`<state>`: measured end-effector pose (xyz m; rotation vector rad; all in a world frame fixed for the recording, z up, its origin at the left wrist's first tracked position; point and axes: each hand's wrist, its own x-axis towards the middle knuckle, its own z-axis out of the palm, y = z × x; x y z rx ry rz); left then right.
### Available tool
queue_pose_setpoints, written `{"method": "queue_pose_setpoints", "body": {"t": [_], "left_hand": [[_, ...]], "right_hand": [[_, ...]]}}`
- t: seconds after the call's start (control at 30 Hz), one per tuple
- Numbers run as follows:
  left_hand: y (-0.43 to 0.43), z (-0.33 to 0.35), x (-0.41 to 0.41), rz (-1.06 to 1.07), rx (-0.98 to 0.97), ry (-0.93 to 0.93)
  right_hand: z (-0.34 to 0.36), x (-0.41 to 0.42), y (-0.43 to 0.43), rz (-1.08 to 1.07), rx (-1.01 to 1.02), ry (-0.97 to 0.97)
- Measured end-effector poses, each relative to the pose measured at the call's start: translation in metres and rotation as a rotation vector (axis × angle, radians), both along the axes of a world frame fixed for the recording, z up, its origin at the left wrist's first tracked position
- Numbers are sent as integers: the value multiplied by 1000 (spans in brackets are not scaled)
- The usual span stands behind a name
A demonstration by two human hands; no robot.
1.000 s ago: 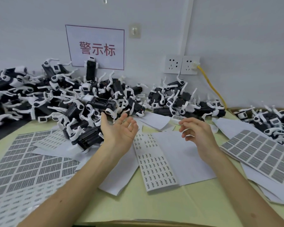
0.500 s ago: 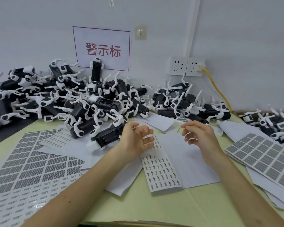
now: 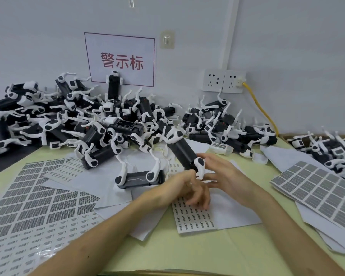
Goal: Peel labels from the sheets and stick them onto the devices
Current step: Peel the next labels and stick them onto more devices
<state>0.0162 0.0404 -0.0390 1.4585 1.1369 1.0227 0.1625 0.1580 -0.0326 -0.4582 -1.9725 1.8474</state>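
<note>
The device (image 3: 182, 150) is held tilted over the sheet (image 3: 193, 218) by curled fingers of the right hand (image 3: 227, 176); whether the blurred left hand (image 3: 179, 188) fingers pinch anything cannot be told.

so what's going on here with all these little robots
A person is labelling small black-and-white devices. The right hand holds one device tilted above a small-label sheet; the left hand is at its lower end, too blurred to tell whether it pinches a label. A pile of devices lies by the wall, with more label sheets spread on the table.
</note>
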Motion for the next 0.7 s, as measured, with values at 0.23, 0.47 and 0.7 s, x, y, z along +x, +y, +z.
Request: {"method": "queue_pose_setpoints", "body": {"t": [0.23,0.47,0.7], "left_hand": [[10,-2,0,-53,-18,242],[4,1,-6,-61,33,245],[3,5,-12,265,30,176]], "right_hand": [[0,0,-6,28,-9,44],[0,1,-2,-5,-22,70],[1,-1,10,-299,-54,306]]}}
